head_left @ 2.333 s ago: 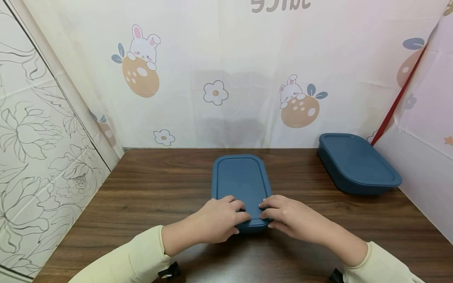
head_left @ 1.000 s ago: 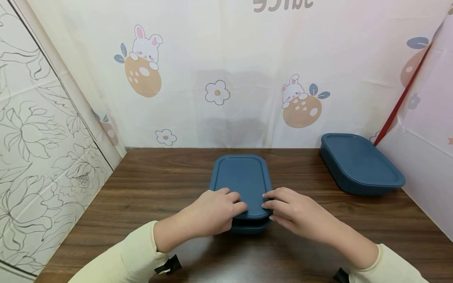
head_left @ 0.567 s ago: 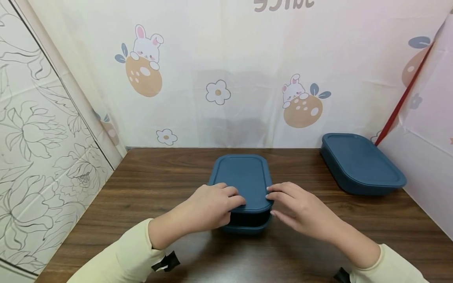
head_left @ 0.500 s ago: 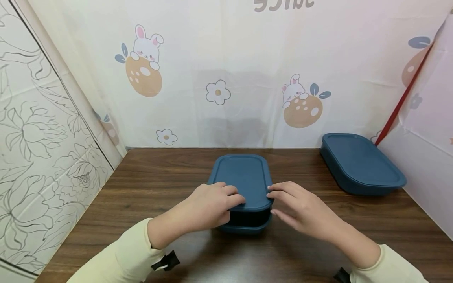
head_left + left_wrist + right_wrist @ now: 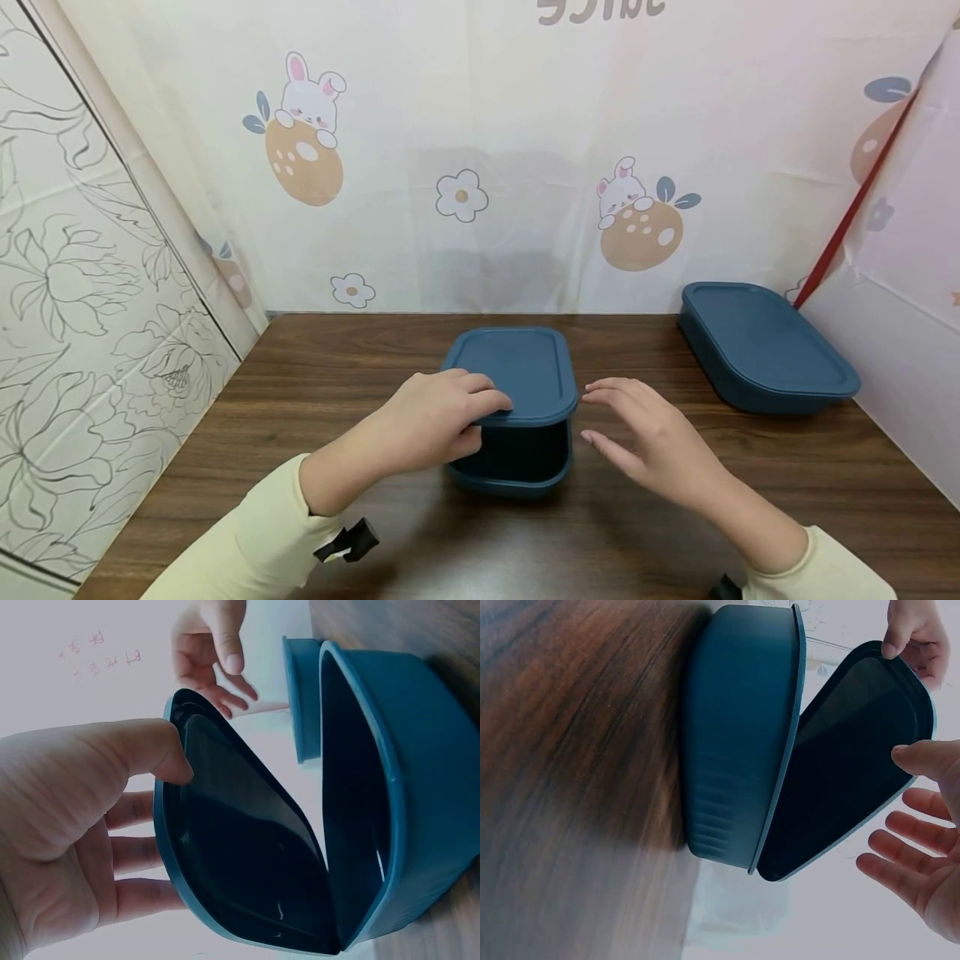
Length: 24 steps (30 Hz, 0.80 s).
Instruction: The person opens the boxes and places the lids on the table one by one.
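Note:
A dark blue lidded food container (image 5: 510,487) stands on the wooden table, its near side uncovered. The matching blue lid (image 5: 517,367) is tilted up at the near end, while its far end still meets the container's rim. My left hand (image 5: 420,421) pinches the lid's near left corner; in the left wrist view its thumb (image 5: 161,750) lies on the lid's underside, fingers behind. To the right, my right hand (image 5: 660,437) hovers beside the lid with thumb and fingers spread, holding nothing. The container's inside (image 5: 832,772) looks dark and its contents cannot be made out.
A second blue container (image 5: 772,350) with its lid on sits at the table's back right corner. Behind the wooden table (image 5: 337,375) hangs a pale curtain (image 5: 517,108) with rabbit prints. A flower-patterned panel (image 5: 82,317) borders the left side.
The lid's near edge has risen from lying on the container to a wide gap. My left hand has moved up and back with it; my right hand has come off the lid's edge.

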### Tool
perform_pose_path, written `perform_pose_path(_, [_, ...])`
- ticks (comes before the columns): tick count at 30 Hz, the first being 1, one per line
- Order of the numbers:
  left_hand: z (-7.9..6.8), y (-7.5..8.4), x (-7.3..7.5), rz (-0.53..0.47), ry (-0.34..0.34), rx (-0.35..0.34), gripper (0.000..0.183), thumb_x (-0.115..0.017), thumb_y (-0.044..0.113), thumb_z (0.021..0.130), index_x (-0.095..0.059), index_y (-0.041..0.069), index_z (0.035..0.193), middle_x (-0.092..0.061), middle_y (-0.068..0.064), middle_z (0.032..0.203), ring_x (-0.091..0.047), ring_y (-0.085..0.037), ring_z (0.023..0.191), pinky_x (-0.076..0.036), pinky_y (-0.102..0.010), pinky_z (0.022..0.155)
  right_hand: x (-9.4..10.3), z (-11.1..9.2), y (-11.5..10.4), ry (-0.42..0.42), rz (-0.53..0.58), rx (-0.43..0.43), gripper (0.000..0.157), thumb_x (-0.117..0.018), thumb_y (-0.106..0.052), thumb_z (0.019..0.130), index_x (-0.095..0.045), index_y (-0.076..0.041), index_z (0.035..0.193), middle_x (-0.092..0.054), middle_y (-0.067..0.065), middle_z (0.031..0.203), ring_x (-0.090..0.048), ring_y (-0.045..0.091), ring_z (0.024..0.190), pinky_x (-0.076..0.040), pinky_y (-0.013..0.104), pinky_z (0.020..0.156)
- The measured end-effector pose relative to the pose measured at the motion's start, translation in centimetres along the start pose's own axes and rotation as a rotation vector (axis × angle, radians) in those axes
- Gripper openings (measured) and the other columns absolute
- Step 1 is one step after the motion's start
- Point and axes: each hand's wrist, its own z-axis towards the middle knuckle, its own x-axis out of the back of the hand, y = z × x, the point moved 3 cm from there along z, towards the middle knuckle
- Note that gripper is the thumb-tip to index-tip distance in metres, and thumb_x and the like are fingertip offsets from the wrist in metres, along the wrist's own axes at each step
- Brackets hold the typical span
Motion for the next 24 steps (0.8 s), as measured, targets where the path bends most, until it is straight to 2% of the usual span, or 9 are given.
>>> perform_pose_path(4, [0.0,-0.3,0.2,-0.015,0.015,0.004,0.036,-0.062,0.002,0.080,-0.068,0.017,0.113,-0.065,0.004,0.103,-0.058,-0.012,0.083,-0.029,-0.016,0.041,-0.3,-0.3,0.3,0.054,0.002,0.001,0.041,-0.053,-0.044,0.098,-0.065,-0.007,0.109,-0.064,0.006,0.112,-0.061,0.023,0.102,-0.043,0.020,0.092])
perform_pose_path(8, [0.0,-0.5,0.4,-0.022,0.033,0.004,0.037,-0.062,0.002,0.079,-0.068,0.017,0.112,-0.065,0.005,0.102,-0.058,-0.012,0.081,-0.030,-0.016,0.041,-0.4,-0.6,0.5,0.053,0.003,-0.031,0.030,-0.071,-0.030,0.090,-0.064,-0.007,0.109,-0.064,0.003,0.111,-0.061,0.020,0.098,-0.046,0.017,0.085])
perform_pose_path(11, [0.0,-0.6,0.6,-0.042,0.034,0.011,0.037,-0.063,0.002,0.079,-0.068,0.017,0.113,-0.065,0.005,0.103,-0.059,-0.012,0.082,-0.034,-0.017,0.043,-0.5,-0.9,0.6,0.036,0.007,-0.076,0.035,-0.082,-0.011,0.078,-0.064,-0.005,0.108,-0.063,0.002,0.109,-0.062,0.017,0.095,-0.047,0.014,0.082])
perform_pose_path(14, [0.0,-0.9,0.8,-0.058,0.048,0.014,0.037,-0.063,0.002,0.079,-0.068,0.017,0.113,-0.065,0.005,0.102,-0.058,-0.011,0.079,-0.036,-0.017,0.046,-0.8,-1.2,0.8,0.019,0.019,-0.134,0.041,-0.084,-0.002,0.070,-0.063,-0.003,0.106,-0.064,0.002,0.106,-0.062,0.016,0.092,-0.052,0.020,0.078])
perform_pose_path(18, [-0.2,-1.2,1.0,-0.085,0.066,0.014,0.036,-0.064,0.002,0.079,-0.068,0.016,0.113,-0.065,0.006,0.101,-0.055,-0.009,0.074,-0.038,-0.017,0.048,-1.1,-1.6,1.2,-0.007,0.044,-0.226,0.039,-0.083,-0.001,0.072,-0.063,-0.004,0.106,-0.064,0.002,0.104,-0.065,0.018,0.090,-0.057,0.032,0.072])
perform_pose_path(24, [-0.4,-1.8,1.3,-0.121,0.064,0.042,0.037,-0.066,0.002,0.079,-0.068,0.016,0.114,-0.066,0.006,0.105,-0.053,-0.007,0.075,-0.037,-0.018,0.048,-1.3,-2.0,1.7,-0.042,0.086,-0.326,0.033,-0.080,-0.002,0.077,-0.064,-0.007,0.106,-0.064,0.002,0.101,-0.065,0.017,0.087,-0.058,0.032,0.072])
